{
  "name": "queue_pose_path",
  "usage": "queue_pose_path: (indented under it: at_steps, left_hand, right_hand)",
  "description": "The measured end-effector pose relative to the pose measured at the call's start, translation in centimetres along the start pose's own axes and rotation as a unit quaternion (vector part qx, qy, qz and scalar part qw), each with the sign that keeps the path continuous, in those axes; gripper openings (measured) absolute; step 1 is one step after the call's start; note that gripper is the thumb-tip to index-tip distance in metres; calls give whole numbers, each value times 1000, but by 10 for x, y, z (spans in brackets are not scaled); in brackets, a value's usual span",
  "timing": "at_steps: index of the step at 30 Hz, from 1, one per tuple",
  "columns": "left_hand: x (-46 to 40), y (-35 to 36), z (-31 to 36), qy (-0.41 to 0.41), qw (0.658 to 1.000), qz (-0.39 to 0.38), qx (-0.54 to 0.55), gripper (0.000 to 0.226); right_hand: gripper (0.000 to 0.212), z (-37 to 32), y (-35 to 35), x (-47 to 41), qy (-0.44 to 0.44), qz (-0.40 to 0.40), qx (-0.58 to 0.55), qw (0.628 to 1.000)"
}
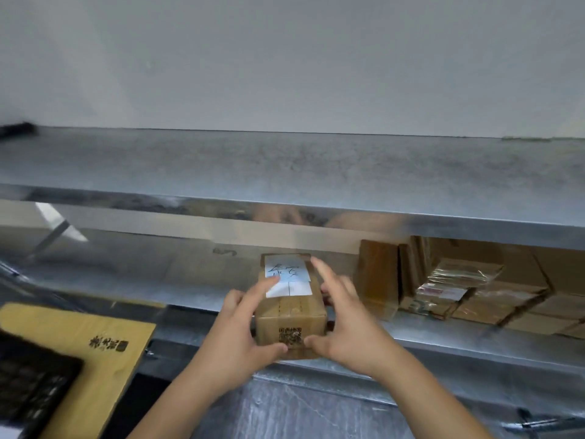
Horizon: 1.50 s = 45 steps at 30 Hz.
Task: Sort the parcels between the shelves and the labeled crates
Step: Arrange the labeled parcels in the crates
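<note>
A small brown cardboard parcel (289, 315) with a white handwritten label on top and a QR code on its near face sits at the front edge of the middle metal shelf (177, 274). My left hand (240, 337) grips its left side, the thumb under the near face and the index finger lying on the label. My right hand (345, 331) holds the right side, thumb at the near bottom edge, fingers stretched along the top right corner.
Several brown parcels (468, 286), some wrapped in clear tape, are stacked on the same shelf to the right. The upper shelf (285, 163) spans the view above. A large flat cardboard box (95, 350) and a dark crate (28, 388) lie at lower left.
</note>
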<state>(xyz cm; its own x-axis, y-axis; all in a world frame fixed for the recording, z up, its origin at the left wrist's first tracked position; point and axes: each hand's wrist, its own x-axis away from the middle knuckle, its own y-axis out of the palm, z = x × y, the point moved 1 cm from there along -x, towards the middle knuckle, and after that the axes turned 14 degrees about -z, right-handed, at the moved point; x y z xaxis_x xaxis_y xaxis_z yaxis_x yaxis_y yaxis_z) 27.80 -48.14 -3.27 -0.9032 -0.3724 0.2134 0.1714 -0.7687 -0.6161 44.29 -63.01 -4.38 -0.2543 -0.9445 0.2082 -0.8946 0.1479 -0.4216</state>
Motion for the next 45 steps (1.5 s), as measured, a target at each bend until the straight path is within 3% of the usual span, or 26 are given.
queue_pose_path:
  at_steps: [3,6,10,16,21,29,36,40,45]
  left_hand:
    - [21,5,-12,8,998,44,35,63]
    - [43,7,-17,-8,994,95,50,50]
    - [79,7,-25,-42,989,124,69,38]
    - [146,1,-40,-108,978,173,53,56]
    - [210,-20,-49,-146,964,213,58,51]
    - [321,-53,-79,-173,935,302,66,69]
    - [470,-73,-120,-218,880,409,107,71]
    - [560,-73,-142,-239,841,461,152,65]
    - [657,-74,-157,-274,793,523,150,73]
  right_hand:
    - [90,1,15,-8,-35,-17,15,999]
    - [75,6,33,-18,-52,-11,21,998]
    - [52,-3,64,-27,-105,-66,-33,992]
    - [71,-24,114,-31,-163,-109,-57,979]
    - [67,-65,163,-30,-201,-154,-44,966]
    - [81,-144,253,-24,-257,-187,-14,948]
    - [62,-238,395,8,-287,-262,-7,921]
    - [66,-277,477,27,-296,-325,-6,898]
    - [73,-320,569,51,-329,-387,14,861]
